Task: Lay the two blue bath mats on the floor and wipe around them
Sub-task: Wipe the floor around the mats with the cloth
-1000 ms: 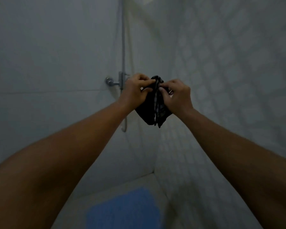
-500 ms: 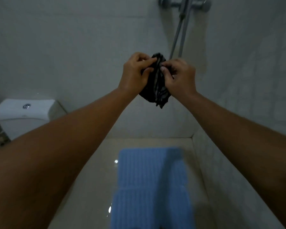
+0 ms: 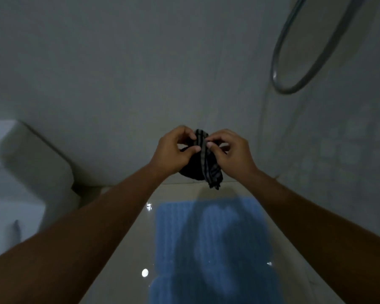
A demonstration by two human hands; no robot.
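A dark cloth with grey stripes [image 3: 206, 165] hangs bunched between both hands, held out in front of me above the floor. My left hand [image 3: 173, 152] pinches its top edge from the left, my right hand [image 3: 230, 150] from the right. Below them a blue ribbed bath mat [image 3: 206, 233] lies flat on the glossy pale floor [image 3: 119, 260], partly under my shadow. A second blue mat [image 3: 206, 290] lies nearer to me, its far edge against or overlapping the first; its near part runs out of view.
A white toilet cistern [image 3: 31, 163] stands at the left against the back wall. A looped grey shower hose [image 3: 294, 69] hangs at the upper right. A tiled wall [image 3: 338, 161] closes the right side close to the mats. Wet glints show on the floor.
The view has tilted down from the wall corner and tap to the floor, bringing the mats and the toilet into sight. Both hands keep the cloth pinched between them and have come lower.
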